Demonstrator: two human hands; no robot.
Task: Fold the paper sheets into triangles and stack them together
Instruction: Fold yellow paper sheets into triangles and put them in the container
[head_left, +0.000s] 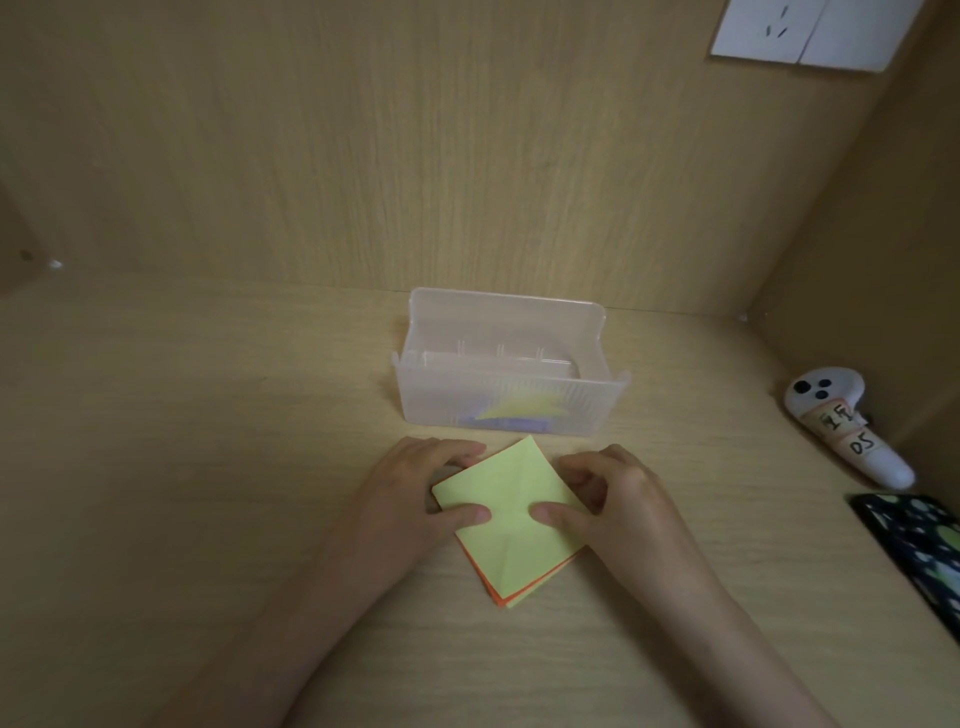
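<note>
A small stack of square paper sheets (511, 540) lies on the wooden desk, turned like a diamond, with a creased light green sheet on top and orange edges showing beneath. My left hand (421, 488) holds the stack's left corner, thumb pressed on top and fingers curled at the far-left edge. My right hand (608, 493) grips the right corner the same way, thumb on the green sheet. Folded yellow and purple papers (511, 413) lie inside the clear box behind.
A translucent plastic box (509, 382) stands just behind the stack. A white controller with taped labels (852, 431) lies at the right, near a dark patterned phone (919, 545). Wooden walls close the desk at back and right.
</note>
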